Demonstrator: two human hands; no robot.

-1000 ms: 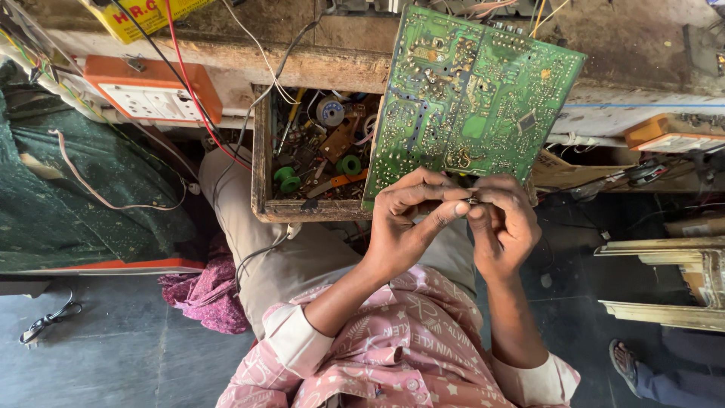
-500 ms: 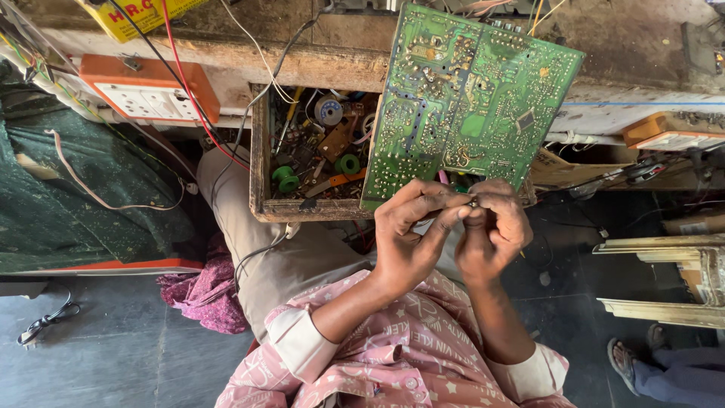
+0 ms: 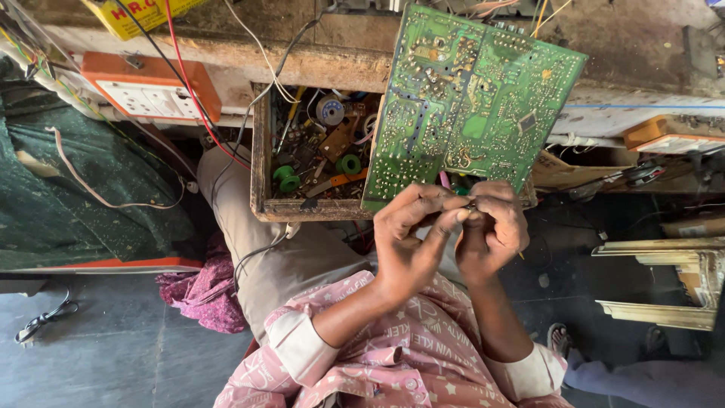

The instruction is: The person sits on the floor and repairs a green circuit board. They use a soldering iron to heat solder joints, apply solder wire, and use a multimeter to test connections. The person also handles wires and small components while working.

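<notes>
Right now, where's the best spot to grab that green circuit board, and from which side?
Probably the green circuit board by its bare right edge, coming from the right. It leans tilted against the bench, the open wooden drawer crowds its left, and both hands work at its bottom edge.

The tiny part (image 3: 470,204) pinched between both hands' fingers (image 3: 453,219) is too small and covered to identify.

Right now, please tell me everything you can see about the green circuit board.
The green circuit board is a flat rectangle, shown solder side up, covered with silvery joints, pale traces and one small dark chip. It sits tilted, leaning over the wooden drawer of parts. The left hand and right hand meet just below its lower edge.
</notes>
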